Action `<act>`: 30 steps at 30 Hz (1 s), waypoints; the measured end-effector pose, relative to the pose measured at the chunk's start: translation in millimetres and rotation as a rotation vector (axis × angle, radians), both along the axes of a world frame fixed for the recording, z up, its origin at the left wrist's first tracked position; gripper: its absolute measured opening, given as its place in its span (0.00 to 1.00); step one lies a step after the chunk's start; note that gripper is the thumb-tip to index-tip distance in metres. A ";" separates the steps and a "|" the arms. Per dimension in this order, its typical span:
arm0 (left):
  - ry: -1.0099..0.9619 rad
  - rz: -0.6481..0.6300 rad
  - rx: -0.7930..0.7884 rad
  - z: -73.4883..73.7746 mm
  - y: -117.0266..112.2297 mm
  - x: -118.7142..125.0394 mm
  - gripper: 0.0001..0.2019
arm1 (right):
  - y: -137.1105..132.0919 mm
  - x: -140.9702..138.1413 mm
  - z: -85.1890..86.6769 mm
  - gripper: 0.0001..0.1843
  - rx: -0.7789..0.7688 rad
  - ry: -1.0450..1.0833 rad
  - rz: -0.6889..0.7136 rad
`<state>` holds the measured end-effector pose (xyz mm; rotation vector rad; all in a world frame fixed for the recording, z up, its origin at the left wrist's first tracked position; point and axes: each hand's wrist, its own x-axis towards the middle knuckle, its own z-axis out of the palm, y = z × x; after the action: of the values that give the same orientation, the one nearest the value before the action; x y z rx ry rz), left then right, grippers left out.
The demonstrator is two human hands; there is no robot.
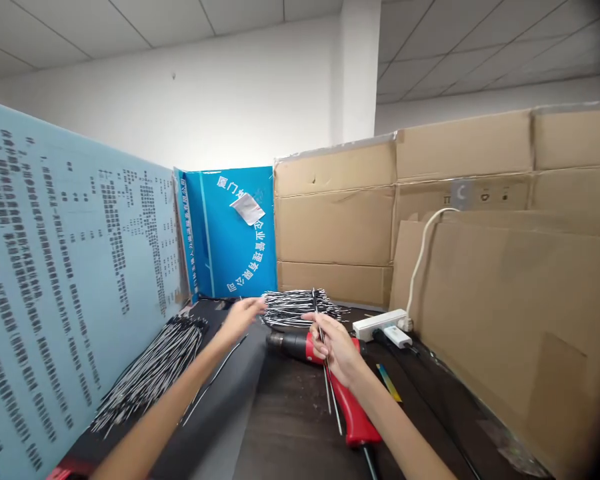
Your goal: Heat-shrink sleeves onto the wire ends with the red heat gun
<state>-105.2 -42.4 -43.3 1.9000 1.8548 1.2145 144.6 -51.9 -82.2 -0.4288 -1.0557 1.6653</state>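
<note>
Thin black-and-white wires (334, 403) are pinched in my right hand (337, 350), their lower ends hanging over the red handle of a heat gun (353, 417). A dark end of the bunch sticks up above the fingers. My left hand (239, 322) is slightly blurred, its fingers stretched toward a pile of similar wires (293, 308) at the back; whether they touch it I cannot tell. Nothing shows in that hand. The heat gun lies on the dark table, its black nozzle pointing left, partly hidden behind my right hand.
A second wire bundle (155, 367) lies at left beside a light-blue printed board (70, 267), with a few loose wires (215, 377) nearby. At right stand a white power strip (377, 325), a yellow-blue strip (389, 382) and cardboard walls (490, 300). A blue panel (225, 260) closes the back.
</note>
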 end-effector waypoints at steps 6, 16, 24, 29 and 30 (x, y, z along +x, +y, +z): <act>-0.575 -0.549 0.027 5.4 20.2 131.2 0.22 | 9.6 1.3 -2.2 0.22 0.084 -0.066 -0.183; -0.740 -0.747 -0.159 4.8 32.8 134.3 0.22 | 19.5 12.5 -0.6 0.20 0.110 -0.010 -0.236; -1.050 -0.773 -0.216 -1.9 32.4 132.9 0.21 | 19.8 13.7 -6.7 0.17 0.121 -0.046 -0.159; -1.033 -0.741 -0.137 -0.4 30.0 135.9 0.18 | 17.8 13.5 -6.6 0.16 0.120 -0.063 -0.128; -1.033 -0.734 -0.140 -0.5 29.2 136.4 0.18 | 17.3 13.2 -6.4 0.16 0.122 -0.058 -0.130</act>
<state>31.1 -13.2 -43.8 1.2387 0.6069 1.3217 157.9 -34.6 -88.6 -0.4580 -1.1419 1.4730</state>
